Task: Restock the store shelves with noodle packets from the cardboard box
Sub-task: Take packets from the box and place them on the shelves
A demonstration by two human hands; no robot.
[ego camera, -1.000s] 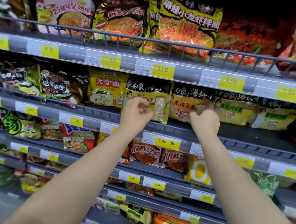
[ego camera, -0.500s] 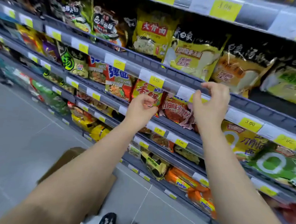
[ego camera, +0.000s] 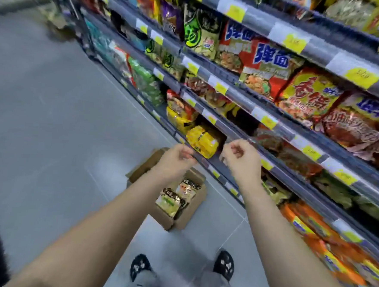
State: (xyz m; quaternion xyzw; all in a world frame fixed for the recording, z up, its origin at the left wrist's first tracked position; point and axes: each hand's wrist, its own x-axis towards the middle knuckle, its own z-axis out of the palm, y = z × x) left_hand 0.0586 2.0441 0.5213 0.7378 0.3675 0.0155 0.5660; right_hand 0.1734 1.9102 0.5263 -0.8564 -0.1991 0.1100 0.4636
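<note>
Entry: my left hand (ego camera: 178, 159) and right hand (ego camera: 242, 160), lowered from shelves (ego camera: 239, 97) toward box (ego camera: 194, 211); fingers loosely curled, empty. I judge packets (ego camera: 171, 202) next.

The brown cardboard box (ego camera: 190, 215) stands on the floor (ego camera: 50, 133) toward 6 o'clock, flaps open, close to the foot of the store shelves (ego camera: 239, 94). A few noodle packets (ego camera: 171, 201) lie overlapping inside it, green-and-dark fronts up. The shelves run from 11 to 4 o'clock, their tiers crowded with bright packets.
</note>
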